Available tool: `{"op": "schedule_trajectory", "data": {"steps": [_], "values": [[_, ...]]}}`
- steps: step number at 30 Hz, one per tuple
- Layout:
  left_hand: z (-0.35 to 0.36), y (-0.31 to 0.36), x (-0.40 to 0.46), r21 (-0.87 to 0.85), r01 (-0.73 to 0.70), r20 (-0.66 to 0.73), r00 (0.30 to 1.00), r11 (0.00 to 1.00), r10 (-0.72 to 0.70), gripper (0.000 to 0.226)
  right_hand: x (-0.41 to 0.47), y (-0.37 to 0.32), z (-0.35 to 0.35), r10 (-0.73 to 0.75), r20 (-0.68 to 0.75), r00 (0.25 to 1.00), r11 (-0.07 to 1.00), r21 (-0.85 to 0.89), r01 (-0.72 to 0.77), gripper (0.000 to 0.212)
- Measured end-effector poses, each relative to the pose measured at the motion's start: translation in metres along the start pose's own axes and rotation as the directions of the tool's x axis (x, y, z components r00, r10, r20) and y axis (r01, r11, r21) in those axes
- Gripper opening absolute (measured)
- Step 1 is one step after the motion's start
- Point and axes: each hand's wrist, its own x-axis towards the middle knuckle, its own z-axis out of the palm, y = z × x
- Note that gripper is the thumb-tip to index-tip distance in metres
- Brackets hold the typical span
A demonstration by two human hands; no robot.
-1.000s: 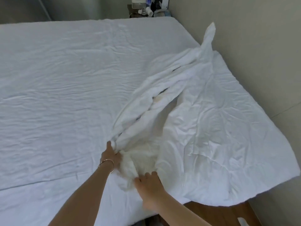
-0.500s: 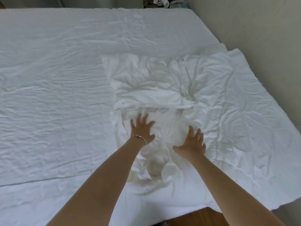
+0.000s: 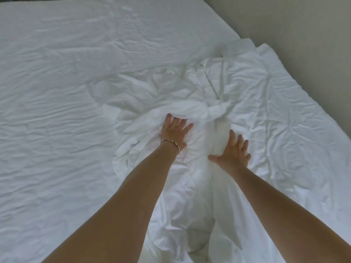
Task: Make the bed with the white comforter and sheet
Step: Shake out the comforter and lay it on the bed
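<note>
Two bare hands were observed on the bed, both laid on the bunched white comforter point(image 3: 237, 118) toward the bed's right side, near the wall point(image 3: 303, 35). The left hand point(image 3: 175, 132), with a bracelet point(image 3: 170, 142) at the wrist, pressed flat with fingers spread, its fingertips against a raised fold; it grasped nothing. The right hand point(image 3: 232, 151) lay likewise released, fingers splayed and palm down on the fabric, just beside the left. The comforter was heaped in twisted ridges between and beyond the hands, its right portion lying flatter and reaching the bed's edge by the wall. The wrinkled white sheet point(image 3: 66, 111) covered the mattress to the left and was bare of comforter there. In my judgement the spreading step was in hand and far from complete. Risks noted: flat pressing alone would likely set the twisted knot ahead of the hands deeper instead of freeing it; pushing without a grip could drag the sheet beneath and add creases; and with so much of the comforter lying along the wall side, a sideways shove might slide it off that edge.
</note>
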Motion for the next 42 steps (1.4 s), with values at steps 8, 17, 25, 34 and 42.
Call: {"op": "schedule_trajectory", "data": {"steps": [8, 17, 25, 34, 42], "values": [[0.022, -0.130, 0.007, -0.514, 0.736, 0.543, 0.676, 0.440, -0.497, 0.062, 0.022, 0.007, -0.023, 0.161, -0.024, 0.987, 0.950, 0.276, -0.148, 0.113], [-0.049, -0.089, -0.019, -0.920, 0.215, 0.303, 0.920, -0.329, -0.248, 0.077, -0.120, -0.058, 0.042, -0.423, 0.286, 0.860, 0.676, 0.732, 0.089, 0.093], [0.033, -0.071, -0.117, -0.935, 0.326, 0.348, 0.778, -0.138, -0.524, 0.076, -0.186, 0.001, 0.084, -0.570, 0.529, 0.629, 0.747, 0.652, 0.128, 0.075], [0.015, -0.046, -0.116, -0.521, 0.449, 0.083, 0.873, 0.726, -0.480, 0.092, -0.135, -0.034, 0.039, -0.394, 0.557, 0.731, 0.829, 0.558, 0.021, 0.032], [0.050, -0.012, -0.100, -0.287, 0.601, 0.633, 0.703, 0.746, -0.323, 0.113, -0.015, -0.001, 0.002, -0.437, 0.308, 0.845, 0.865, -0.115, 0.489, 0.078]]}}
